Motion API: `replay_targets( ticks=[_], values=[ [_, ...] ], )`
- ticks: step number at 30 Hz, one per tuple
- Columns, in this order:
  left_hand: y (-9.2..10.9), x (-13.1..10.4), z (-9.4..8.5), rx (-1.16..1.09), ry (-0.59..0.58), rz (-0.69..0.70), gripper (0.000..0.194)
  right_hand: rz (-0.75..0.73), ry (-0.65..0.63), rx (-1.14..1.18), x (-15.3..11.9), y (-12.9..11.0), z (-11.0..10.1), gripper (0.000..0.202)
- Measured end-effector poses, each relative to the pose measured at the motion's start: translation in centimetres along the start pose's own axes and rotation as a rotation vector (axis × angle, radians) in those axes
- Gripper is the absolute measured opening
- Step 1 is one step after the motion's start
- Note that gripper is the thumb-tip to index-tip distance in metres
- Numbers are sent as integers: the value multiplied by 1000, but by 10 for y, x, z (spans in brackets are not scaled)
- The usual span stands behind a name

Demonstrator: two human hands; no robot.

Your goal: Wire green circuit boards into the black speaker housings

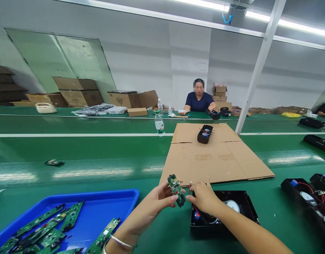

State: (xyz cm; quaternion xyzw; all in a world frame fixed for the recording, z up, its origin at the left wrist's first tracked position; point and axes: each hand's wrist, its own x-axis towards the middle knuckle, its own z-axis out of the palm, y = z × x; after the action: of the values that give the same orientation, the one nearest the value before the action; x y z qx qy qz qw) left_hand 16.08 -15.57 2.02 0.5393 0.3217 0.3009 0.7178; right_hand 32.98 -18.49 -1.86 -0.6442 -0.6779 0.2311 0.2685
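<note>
A small green circuit board [176, 190] is pinched between the thumb and fingers of my left hand [160, 198], tilted above the bench. Close to its right, my right hand [204, 198] has its fingers closed on a thin red and black wire [190, 189] whose white plug points up. Beneath that hand lies an open black speaker housing [231, 225] with a round silver speaker [232, 206] and a blue part [196, 215] inside. My right forearm hides some of the housing. Board and plug are apart.
On the left, a blue tray [99, 201] holds several circuit boards. A cardboard sheet [212, 165] bears another black housing [205, 134]. More open housings [305, 201] lie at right. A water bottle [159, 124] and a white post [260, 67] stand beyond. A co-worker [198, 100] sits opposite.
</note>
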Motion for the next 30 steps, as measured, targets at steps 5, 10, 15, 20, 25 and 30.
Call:
replay_targets(
  ticks=[5, 10, 15, 20, 25, 30],
  values=[
    [-6, 1, 1, 29, 38, -5, 34, -41, -44, 380, 6, 4, -4, 24],
    [-8, 1, 13, -120, 150, 26, 34, -1, 104, 965, -16, 7, -11, 43],
    [-10, -1, 26, -219, 226, 43, 30, -59, 238, 728, -35, -3, -17, 26],
    [-28, 6, 30, -255, 288, 10, 35, -144, 274, 329, -44, -19, -11, 20],
    [-37, 7, 34, -287, 237, -3, 42, -130, 253, 364, -42, -18, -9, 20],
    [-33, 1, 42, -432, 245, 12, 36, -56, 270, 505, -39, -14, -14, 16]
  ],
)
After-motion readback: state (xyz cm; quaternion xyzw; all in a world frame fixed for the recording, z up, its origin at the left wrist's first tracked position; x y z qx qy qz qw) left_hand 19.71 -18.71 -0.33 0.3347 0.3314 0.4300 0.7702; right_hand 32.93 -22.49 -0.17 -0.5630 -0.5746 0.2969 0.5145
